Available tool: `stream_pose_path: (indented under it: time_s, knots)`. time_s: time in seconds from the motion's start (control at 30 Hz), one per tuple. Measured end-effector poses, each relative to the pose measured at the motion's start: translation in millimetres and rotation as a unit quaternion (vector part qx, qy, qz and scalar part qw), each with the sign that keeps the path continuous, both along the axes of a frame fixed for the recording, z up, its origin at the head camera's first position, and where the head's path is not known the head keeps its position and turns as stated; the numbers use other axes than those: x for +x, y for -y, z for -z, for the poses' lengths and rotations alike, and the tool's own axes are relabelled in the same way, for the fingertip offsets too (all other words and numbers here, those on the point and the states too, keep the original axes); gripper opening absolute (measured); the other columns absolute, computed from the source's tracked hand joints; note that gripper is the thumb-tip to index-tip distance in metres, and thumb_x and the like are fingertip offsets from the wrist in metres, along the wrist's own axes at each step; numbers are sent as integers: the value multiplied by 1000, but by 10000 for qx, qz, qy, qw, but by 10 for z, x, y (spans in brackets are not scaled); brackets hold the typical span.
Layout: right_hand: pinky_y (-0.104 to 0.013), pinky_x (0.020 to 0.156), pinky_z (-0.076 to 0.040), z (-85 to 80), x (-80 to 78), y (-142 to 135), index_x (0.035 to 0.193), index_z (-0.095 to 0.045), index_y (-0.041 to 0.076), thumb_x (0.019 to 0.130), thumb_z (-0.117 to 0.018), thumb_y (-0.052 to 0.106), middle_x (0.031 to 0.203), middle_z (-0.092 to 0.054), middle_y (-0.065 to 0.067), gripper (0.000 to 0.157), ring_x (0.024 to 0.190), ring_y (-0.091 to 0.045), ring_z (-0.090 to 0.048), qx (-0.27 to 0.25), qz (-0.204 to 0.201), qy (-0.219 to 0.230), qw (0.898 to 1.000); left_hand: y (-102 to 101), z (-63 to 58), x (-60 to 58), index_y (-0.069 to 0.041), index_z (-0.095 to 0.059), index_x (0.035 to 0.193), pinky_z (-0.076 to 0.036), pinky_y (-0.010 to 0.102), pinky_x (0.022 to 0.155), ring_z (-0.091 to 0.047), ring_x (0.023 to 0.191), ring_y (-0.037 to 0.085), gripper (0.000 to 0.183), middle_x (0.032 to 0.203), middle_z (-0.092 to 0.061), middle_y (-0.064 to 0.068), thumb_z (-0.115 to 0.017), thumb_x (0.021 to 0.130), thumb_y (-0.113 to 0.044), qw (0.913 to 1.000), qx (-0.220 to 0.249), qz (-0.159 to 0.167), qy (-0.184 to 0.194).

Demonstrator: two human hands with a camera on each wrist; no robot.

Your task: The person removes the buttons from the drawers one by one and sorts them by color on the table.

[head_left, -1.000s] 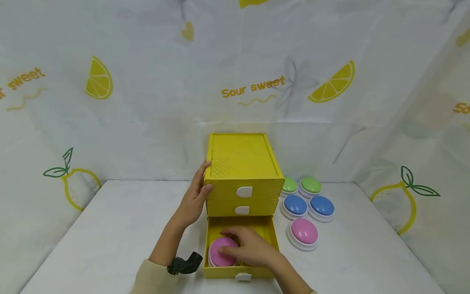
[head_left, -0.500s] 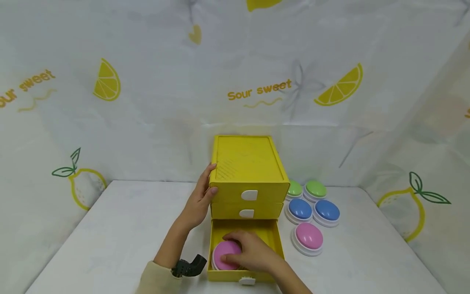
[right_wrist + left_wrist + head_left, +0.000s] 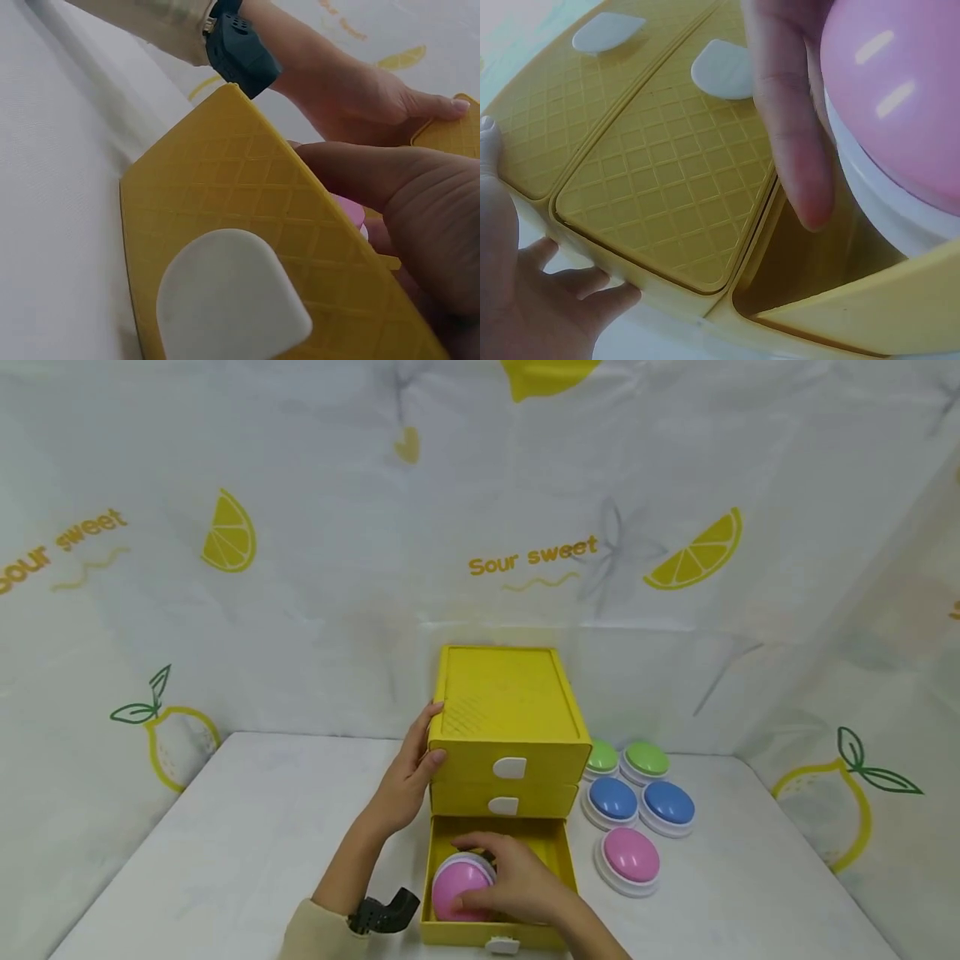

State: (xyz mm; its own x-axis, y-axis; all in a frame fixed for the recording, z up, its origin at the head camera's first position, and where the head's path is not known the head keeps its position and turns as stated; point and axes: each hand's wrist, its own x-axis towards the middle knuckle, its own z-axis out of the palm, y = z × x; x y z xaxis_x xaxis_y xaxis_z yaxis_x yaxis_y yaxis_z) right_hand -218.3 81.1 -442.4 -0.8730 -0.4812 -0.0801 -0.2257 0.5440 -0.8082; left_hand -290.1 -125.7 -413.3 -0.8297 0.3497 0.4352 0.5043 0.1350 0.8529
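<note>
A yellow drawer cabinet [image 3: 513,693] stands at the middle of the table, its bottom drawer [image 3: 557,862] pulled out and its two upper drawers closed. My left hand [image 3: 402,783] presses its left side, fingers fairly straight along the wall and thumb at the front edge. Inside the bottom drawer, at the left, my right hand [image 3: 521,881] grips a pink dome-topped push button [image 3: 456,891] with a white base. That button is tilted, its dome towards me. In the right wrist view the drawer front [image 3: 225,180] hides most of it.
To the cabinet's right on the white table [image 3: 300,827] stand another pink button [image 3: 632,854], two blue buttons [image 3: 669,803] and two green buttons [image 3: 647,758]. A white lemon-print cloth [image 3: 337,568] hangs close behind the cabinet.
The gripped pink button has tipped, with the far edge of its white base now showing. My left hand keeps its place on the cabinet. The head view has shifted a little.
</note>
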Motion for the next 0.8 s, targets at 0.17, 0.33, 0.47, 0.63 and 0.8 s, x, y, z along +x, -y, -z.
stream_pose_path:
  time_s: [0.17,0.33,0.47,0.63,0.8]
  knots:
    - [-28,84,-56,-6,0,-20,131,-66,19,79,-85,34,114,-71,5,58,96,-9,-62,-63,-148,111,9998,-22,3,-16,-38,-16,160,-42,58,113,-44,144,37,58,171,-12,6,-43,109,-29,9999,94,116,-43]
    - [-22,78,-55,7,25,-16,128,-66,20,78,-84,26,110,-70,4,54,92,-6,-62,-455,-379,139,9981,-18,18,-4,-39,-16,160,-39,59,115,-39,148,36,59,172,-9,3,-44,109,-27,9999,99,99,-11]
    - [-24,77,-57,30,57,-5,128,-67,19,77,-85,25,109,-70,4,54,91,-8,-63,-593,-329,340,9971,-3,56,15,-39,-16,159,-38,60,116,-39,148,36,59,172,-11,3,-44,109,-23,10000,60,34,20]
    - [-27,78,-59,45,64,-20,130,-66,20,79,-84,25,111,-70,5,55,92,-11,-64,-551,-222,482,9971,-1,75,-6,-36,-15,160,-39,59,115,-39,148,37,58,172,-10,7,-42,110,-25,9998,-5,158,-72]
    - [-24,78,-57,18,32,-12,130,-66,20,80,-83,28,111,-70,5,54,92,-7,-63,-507,-332,172,9980,25,42,-36,-37,-16,160,-38,61,115,-38,148,38,57,172,-11,6,-42,110,-29,9998,1,113,-156]
